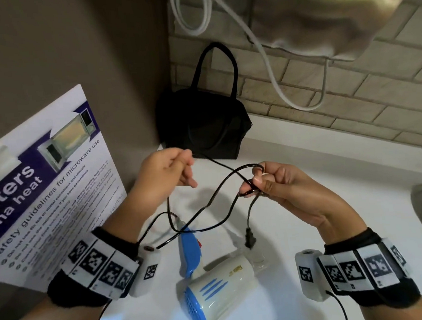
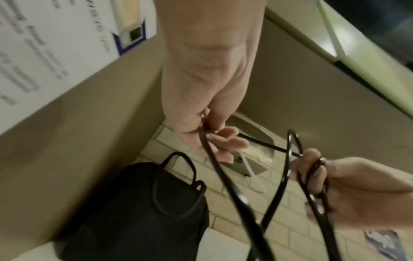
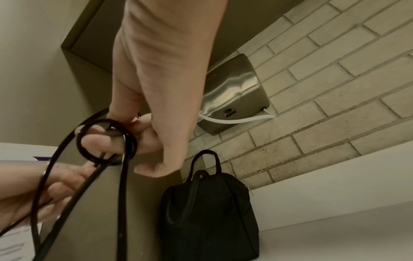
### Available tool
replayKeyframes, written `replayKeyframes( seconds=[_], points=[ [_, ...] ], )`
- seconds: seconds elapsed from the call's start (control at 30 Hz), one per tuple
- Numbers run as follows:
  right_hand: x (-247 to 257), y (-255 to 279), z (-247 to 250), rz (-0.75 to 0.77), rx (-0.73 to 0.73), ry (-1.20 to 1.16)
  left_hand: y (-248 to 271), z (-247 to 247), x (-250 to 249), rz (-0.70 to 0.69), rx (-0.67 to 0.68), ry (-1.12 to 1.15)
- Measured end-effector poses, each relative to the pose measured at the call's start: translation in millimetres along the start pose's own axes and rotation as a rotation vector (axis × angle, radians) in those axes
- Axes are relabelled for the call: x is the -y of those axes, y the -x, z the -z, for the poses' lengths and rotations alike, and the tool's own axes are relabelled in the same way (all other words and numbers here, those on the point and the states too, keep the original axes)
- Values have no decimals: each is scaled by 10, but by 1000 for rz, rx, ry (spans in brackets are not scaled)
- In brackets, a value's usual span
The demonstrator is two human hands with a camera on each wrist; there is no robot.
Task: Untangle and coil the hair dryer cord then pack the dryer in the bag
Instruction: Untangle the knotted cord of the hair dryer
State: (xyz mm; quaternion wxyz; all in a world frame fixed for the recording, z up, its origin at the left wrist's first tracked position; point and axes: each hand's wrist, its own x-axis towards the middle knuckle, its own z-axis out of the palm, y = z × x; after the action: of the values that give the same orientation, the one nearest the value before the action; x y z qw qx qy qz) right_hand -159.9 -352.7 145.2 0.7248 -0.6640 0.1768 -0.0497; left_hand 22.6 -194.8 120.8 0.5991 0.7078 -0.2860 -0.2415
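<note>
A: Black cord (image 1: 215, 201) status?
B: Held up mid-frame. Left hand (image 1: 165, 173) pinches one strand, right hand (image 1: 278, 188) curls round a small loop; plug (image 1: 250, 239) dangles below it.
A: Dryer?
B: White-and-blue hair dryer (image 1: 212, 286) lies on the white desk (image 1: 303, 159), bottom centre, under both hands.
A: Bag?
B: Black bag (image 1: 203, 125) upright in the corner, upper centre, handles up, well apart from the dryer.

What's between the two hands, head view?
A slack black cord spans from left hand to right hand, above the white counter; head view shows it.
</note>
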Motion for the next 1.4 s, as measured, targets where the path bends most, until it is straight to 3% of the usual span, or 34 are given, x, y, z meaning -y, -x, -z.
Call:
replayKeyframes(
  seconds=[0.1, 0.3, 0.37, 0.53, 0.6, 0.73, 0.87, 1.03, 1.17, 1.27, 1.4],
  points=[
    [-34, -21, -27, -34, -4, -17, -2, 24, 123, -28, -16, -219],
    [-52, -82, -140, -133, -31, -47, 101, -117, -10, -516, 268, -673],
    [-46, -92, -174, -138, -40, -56, 111, -191, -56, -608, 299, -696],
    [-56, -68, -163, -156, -35, -85, 108, -250, -41, -658, 372, -689],
    [-66, -52, -147, -137, -42, -105, 129, -269, -45, -641, 363, -597],
    [-86, 15, -70, -69, -49, -67, 89, -175, -19, -244, 159, -229],
    [-135, 95, -16, -94, -77, -73, 72, -2, -5, -94, 21, -23],
    [-294, 54, -8, -126, -83, 98, 47, 53, -180, -153, -8, 185],
    [-393, -97, -27, -124, -153, 101, 38, 25, -435, -243, -42, 333],
    [-505, -182, -14, -213, -183, 34, 6, 100, -632, -307, -75, 409],
    [-695, -274, -47, -333, -198, 22, -6, 145, -799, -383, -20, 421]
  ],
)
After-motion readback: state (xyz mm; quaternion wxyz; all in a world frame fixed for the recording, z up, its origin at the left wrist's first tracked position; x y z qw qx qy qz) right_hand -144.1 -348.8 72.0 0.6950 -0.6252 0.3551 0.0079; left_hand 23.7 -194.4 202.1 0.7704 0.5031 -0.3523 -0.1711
